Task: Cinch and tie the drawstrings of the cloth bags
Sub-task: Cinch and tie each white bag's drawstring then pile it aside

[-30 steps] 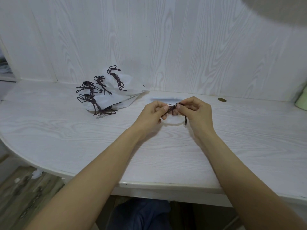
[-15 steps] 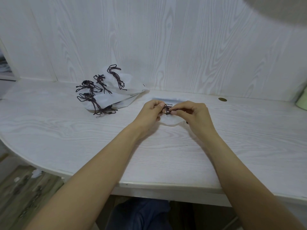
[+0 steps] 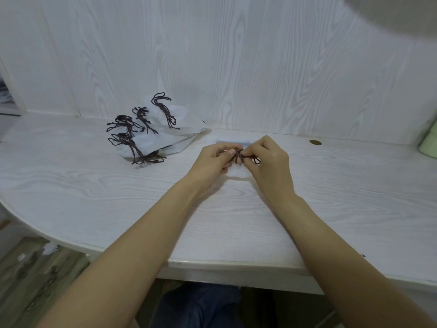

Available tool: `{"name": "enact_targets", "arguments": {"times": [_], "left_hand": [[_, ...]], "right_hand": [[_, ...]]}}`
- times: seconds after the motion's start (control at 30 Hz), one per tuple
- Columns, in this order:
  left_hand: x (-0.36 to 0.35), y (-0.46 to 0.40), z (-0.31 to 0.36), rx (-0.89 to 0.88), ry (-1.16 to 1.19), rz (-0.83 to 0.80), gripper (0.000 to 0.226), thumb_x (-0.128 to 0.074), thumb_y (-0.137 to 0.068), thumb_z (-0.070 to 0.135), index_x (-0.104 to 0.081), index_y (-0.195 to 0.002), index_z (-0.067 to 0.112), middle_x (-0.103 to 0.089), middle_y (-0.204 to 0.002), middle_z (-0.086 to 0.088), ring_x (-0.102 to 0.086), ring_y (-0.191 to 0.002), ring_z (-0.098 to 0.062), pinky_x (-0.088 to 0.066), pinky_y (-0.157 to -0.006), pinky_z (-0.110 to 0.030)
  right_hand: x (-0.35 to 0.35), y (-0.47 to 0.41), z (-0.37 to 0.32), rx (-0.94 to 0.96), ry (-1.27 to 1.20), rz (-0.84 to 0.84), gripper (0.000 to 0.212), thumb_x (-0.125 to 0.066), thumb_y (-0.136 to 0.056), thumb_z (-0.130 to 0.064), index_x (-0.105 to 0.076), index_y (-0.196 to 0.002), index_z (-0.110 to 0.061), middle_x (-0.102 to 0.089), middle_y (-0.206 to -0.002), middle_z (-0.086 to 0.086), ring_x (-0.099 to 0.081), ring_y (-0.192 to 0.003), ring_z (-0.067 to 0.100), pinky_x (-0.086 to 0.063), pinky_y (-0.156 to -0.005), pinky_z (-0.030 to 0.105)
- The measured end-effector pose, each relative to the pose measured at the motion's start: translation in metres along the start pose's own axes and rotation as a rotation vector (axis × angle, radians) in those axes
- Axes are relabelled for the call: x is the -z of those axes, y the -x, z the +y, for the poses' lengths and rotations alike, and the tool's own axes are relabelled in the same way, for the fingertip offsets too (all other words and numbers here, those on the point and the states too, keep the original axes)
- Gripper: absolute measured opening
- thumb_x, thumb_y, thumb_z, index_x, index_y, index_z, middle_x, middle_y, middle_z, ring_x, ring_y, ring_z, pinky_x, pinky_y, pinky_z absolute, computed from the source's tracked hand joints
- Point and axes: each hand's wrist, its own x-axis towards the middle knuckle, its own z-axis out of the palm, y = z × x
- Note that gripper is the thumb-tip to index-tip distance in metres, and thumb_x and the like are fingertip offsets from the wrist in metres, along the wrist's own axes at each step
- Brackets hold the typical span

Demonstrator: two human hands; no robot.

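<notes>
Fingers of both hands still pinch the dark drawstring, its loop now drawn rightward

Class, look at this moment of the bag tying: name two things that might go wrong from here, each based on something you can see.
1. Both hands, left hand and right hand, pinch the dark drawstring at fingertip level; a slip might loosen the half-made knot.
2. The white bag is mostly hidden beneath the hands, so its mouth may not be fully cinched before tying.
</notes>
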Motion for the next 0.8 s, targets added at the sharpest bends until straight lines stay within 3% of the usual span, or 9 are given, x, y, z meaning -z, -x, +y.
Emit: {"name": "enact_targets", "arguments": {"times": [0.1,0.23,0.4,0.5,0.63,0.73,0.8], "left_hand": [[0.002,0.001,0.0,0.002,-0.023,-0.062,0.028,-0.042,-0.098,0.004,-0.063,-0.08,0.009,-0.06,-0.062,0.009,-0.039,-0.05,0.0,-0.031,-0.047,-0.009],[0.001,0.003,0.001,0.018,0.01,-0.031,0.022,-0.046,-0.097,0.008,-0.061,-0.082,0.011,-0.06,-0.066,0.002,-0.041,-0.049,0.0,-0.031,-0.046,-0.009],[0.0,0.002,-0.002,0.001,-0.056,0.038,0.02,-0.052,-0.095,0.011,-0.06,-0.077,0.016,-0.063,-0.063,0.007,-0.046,-0.052,0.001,-0.035,-0.05,-0.01],[0.0,0.0,-0.004,-0.048,-0.161,0.109,0.017,-0.054,-0.094,0.01,-0.059,-0.078,0.016,-0.067,-0.065,0.009,-0.055,-0.056,0.006,-0.037,-0.055,-0.009],[0.005,-0.004,-0.008,-0.118,-0.369,0.3,0.018,-0.057,-0.092,0.015,-0.056,-0.075,0.023,-0.069,-0.081,0.0,-0.065,-0.085,-0.013,-0.045,-0.078,-0.023],[0.004,0.001,-0.007,-0.151,-0.534,0.334,0.012,-0.054,-0.093,0.015,-0.057,-0.081,0.017,-0.066,-0.083,0.003,-0.057,-0.078,-0.009,-0.036,-0.067,-0.005],[0.003,0.005,-0.007,-0.165,-0.597,0.355,0.01,-0.052,-0.094,0.013,-0.058,-0.086,0.013,-0.062,-0.081,0.004,-0.051,-0.075,-0.01,-0.034,-0.063,-0.003]], "right_hand": [[-0.001,0.001,0.0,0.012,-0.018,-0.027,0.007,-0.072,-0.073,0.002,-0.065,-0.071,-0.001,-0.057,-0.075,0.009,-0.057,-0.061,0.019,-0.047,-0.055,0.025],[0.0,0.001,0.003,-0.009,-0.064,-0.034,0.007,-0.071,-0.073,0.003,-0.068,-0.075,-0.002,-0.059,-0.076,0.01,-0.059,-0.063,0.019,-0.047,-0.06,0.021],[0.001,0.001,0.002,-0.051,-0.124,-0.042,0.007,-0.072,-0.074,0.002,-0.07,-0.078,-0.003,-0.062,-0.077,0.009,-0.058,-0.066,0.012,-0.047,-0.067,0.013],[0.003,0.001,0.001,-0.195,-0.218,-0.079,0.006,-0.071,-0.076,-0.001,-0.071,-0.08,-0.005,-0.066,-0.077,0.006,-0.06,-0.067,0.01,-0.047,-0.067,0.009],[0.011,0.0,0.003,-0.426,-0.311,-0.091,0.008,-0.071,-0.077,-0.005,-0.071,-0.076,-0.014,-0.067,-0.071,-0.006,-0.06,-0.067,-0.002,-0.042,-0.067,0.007],[0.013,-0.001,0.001,-0.496,-0.324,-0.11,0.008,-0.071,-0.077,-0.008,-0.07,-0.074,-0.016,-0.065,-0.067,-0.011,-0.06,-0.065,0.001,-0.047,-0.07,0.016],[0.014,0.0,-0.001,-0.529,-0.33,-0.109,0.008,-0.071,-0.078,-0.009,-0.07,-0.074,-0.015,-0.065,-0.067,-0.013,-0.061,-0.065,0.001,-0.051,-0.071,0.023]]}}
